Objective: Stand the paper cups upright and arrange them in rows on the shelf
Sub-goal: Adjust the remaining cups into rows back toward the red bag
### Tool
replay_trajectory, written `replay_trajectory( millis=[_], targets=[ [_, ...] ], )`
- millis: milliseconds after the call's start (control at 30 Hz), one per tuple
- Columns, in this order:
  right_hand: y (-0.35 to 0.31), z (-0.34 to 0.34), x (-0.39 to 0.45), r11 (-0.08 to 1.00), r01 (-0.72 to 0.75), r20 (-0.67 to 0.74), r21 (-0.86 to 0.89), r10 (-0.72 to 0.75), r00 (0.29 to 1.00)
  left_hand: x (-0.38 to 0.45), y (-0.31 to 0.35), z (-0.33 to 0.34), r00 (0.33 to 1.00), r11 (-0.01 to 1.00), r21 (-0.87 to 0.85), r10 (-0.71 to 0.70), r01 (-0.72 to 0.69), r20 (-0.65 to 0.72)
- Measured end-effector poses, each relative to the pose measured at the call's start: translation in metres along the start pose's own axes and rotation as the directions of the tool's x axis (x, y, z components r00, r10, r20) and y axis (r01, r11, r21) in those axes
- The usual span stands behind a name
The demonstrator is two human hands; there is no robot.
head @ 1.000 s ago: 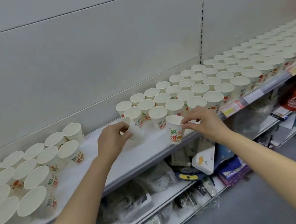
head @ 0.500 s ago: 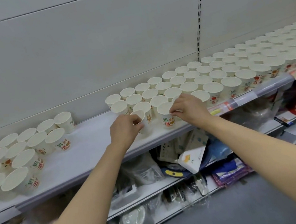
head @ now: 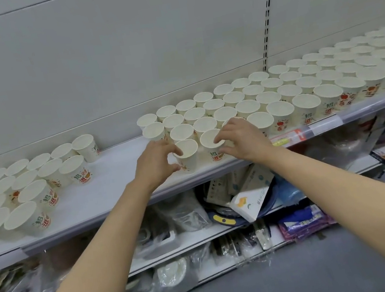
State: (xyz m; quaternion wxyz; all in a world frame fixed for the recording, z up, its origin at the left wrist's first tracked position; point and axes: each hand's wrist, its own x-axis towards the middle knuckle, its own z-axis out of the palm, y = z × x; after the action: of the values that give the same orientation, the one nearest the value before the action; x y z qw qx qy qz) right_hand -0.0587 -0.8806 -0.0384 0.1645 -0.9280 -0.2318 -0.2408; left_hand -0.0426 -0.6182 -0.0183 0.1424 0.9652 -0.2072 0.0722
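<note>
Nearest us, our two forearms reach up from the bottom of the view toward the front edge of the shelf (head: 117,182). Our left hand (head: 156,162) is closed around a paper cup (head: 188,155) at the front edge, thumb on the near wall and fingers at the rim; the cup stands upright, mouth up. Our right hand (head: 241,139) pinches the rim and side of the neighbouring cup (head: 212,143), just beside the first and at the end of the front row.

We judge these cups very light and thin-walled: a hard squeeze would dent them, and a brush of the wrist could topple a neighbour. The best hold is a gentle one at the rolled rim or high on the wall, where the paper is stiffest.

Behind and to the right, the rows of upright cups (head: 303,89) run far along the shelf, packed rim to rim. To the left, across a bare gap, a looser cluster of cups (head: 30,190) sits less evenly, some seeming to lean.

The shelf is smooth white with price-tag strips along its lip, so cups should slide easily. Below it, cluttered lower shelves (head: 222,216) hold bagged goods and boxes; behind is a plain grey-white back panel (head: 123,56).
</note>
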Motion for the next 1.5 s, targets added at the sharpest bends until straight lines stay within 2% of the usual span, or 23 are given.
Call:
replay_trajectory(
  millis=[100, 333, 533, 833, 1133, 1367, 1500],
  targets=[
    [0.000, 0.001, 0.001, 1.000, 0.010, 0.021, 0.001, -0.010, 1.000, 0.005, 0.008, 0.000, 1.000, 0.999, 0.028, 0.015, -0.015, -0.007],
    [0.005, -0.005, 0.002, 1.000, 0.005, 0.035, -0.003, -0.005, 0.999, 0.005, 0.019, 0.008, 1.000, 0.988, -0.151, -0.018, 0.018, 0.001],
    [0.002, -0.004, 0.002, 1.000, 0.013, 0.036, 0.001, -0.013, 0.999, 0.000, 0.010, 0.007, 0.999, 0.996, -0.089, -0.027, 0.024, -0.043],
    [0.002, -0.001, 0.000, 1.000, -0.008, 0.010, -0.007, 0.008, 1.000, 0.008, 0.031, 0.007, 0.997, 0.978, -0.194, -0.079, 0.074, -0.017],
    [0.004, 0.007, -0.002, 0.999, 0.001, -0.028, -0.051, -0.002, 1.000, 0.006, 0.032, 0.016, 0.994, 1.000, -0.010, 0.007, -0.008, -0.110],
    [0.001, 0.008, -0.004, 0.999, -0.004, -0.050, -0.034, 0.002, 0.999, 0.009, 0.029, 0.018, 0.993, 1.000, 0.004, 0.016, -0.015, -0.117],
    [-0.005, 0.006, 0.000, 1.000, 0.018, -0.127, -0.019, -0.020, 0.992, 0.006, 0.026, 0.013, 0.995, 0.999, -0.050, 0.000, -0.005, -0.101]
  ],
)
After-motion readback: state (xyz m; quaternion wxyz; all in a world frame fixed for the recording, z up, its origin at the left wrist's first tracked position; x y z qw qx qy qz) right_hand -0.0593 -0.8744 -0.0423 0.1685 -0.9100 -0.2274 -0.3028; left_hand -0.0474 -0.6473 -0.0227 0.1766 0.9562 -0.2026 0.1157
